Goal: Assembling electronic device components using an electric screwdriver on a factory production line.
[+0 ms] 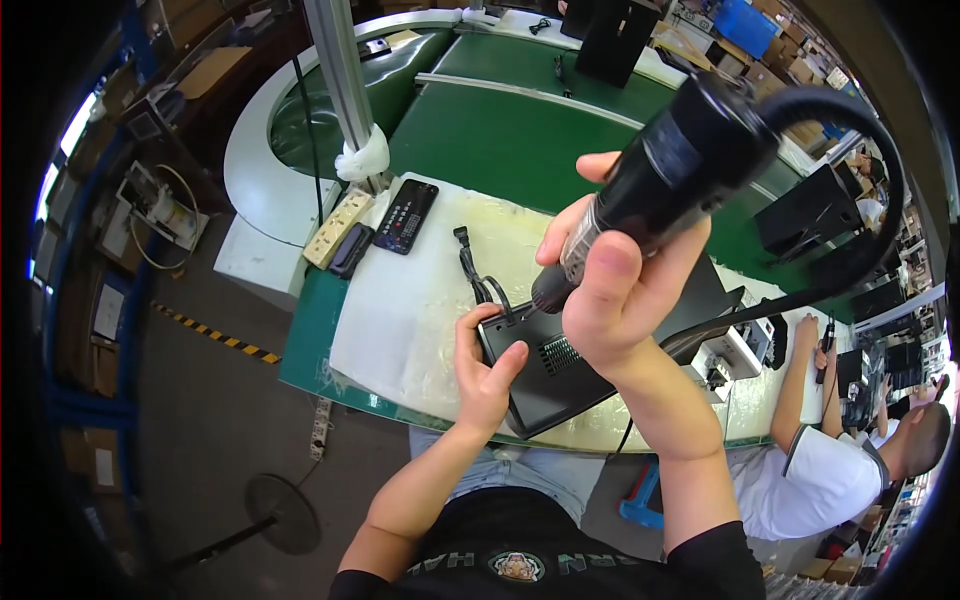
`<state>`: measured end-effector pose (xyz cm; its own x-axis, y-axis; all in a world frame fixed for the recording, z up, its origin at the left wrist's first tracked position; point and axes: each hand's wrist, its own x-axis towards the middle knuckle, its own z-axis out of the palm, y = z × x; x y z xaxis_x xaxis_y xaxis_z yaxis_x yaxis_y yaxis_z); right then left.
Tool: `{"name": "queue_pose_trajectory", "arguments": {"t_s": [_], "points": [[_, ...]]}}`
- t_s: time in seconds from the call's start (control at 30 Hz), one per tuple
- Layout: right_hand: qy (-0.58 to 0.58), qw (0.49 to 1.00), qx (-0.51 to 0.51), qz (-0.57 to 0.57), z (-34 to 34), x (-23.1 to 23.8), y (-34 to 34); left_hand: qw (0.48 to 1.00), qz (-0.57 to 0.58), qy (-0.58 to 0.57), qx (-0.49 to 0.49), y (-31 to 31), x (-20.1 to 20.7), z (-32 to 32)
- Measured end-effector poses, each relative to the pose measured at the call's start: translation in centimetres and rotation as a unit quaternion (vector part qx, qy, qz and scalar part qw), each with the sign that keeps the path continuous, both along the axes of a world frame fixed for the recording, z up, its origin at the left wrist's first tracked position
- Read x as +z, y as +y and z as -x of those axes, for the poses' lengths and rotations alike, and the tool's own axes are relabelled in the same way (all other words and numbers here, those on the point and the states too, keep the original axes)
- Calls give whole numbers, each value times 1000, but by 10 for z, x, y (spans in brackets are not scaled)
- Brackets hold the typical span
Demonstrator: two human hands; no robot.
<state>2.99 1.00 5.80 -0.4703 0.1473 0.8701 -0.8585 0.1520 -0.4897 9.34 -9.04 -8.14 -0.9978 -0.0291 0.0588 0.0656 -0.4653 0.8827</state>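
Note:
My right hand (625,290) is closed around a black electric screwdriver (680,160) with a thick cable coming off its upper end. The tool tilts down to the left, and its tip is at the far left corner of a flat black case (550,395). I cannot tell whether the bit sits in a screw. My left hand (485,385) grips the case's left side, thumb on top and fingers over the edge. A vent grille (560,353) shows in the case's surface. From beside that corner a black power cord (470,265) runs away over the worktop.
A smartphone (405,215), a black object (350,250) and a cream power strip (338,228) lie left, by a metal post (345,90). Beyond runs a green conveyor belt (480,130) carrying black cases (615,40). White boxes (740,350) and a co-worker (820,480) are at right.

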Motion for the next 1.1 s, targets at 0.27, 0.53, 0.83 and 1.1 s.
{"name": "queue_pose_trajectory", "arguments": {"t_s": [0.27,0.53,0.83,1.1], "points": [[-7,998,3,-67,3,-10,-2,1000,8,29,0,-1,-3,3],[-11,999,43,-17,4,-15,-9,1000,-14,-13,-17,-1,3,-1],[44,976,-205,59,-59,28,77,996,80,26,37,0,-14,2],[8,870,-490,51,-151,-83,263,999,51,0,15,5,-1,1]]}}
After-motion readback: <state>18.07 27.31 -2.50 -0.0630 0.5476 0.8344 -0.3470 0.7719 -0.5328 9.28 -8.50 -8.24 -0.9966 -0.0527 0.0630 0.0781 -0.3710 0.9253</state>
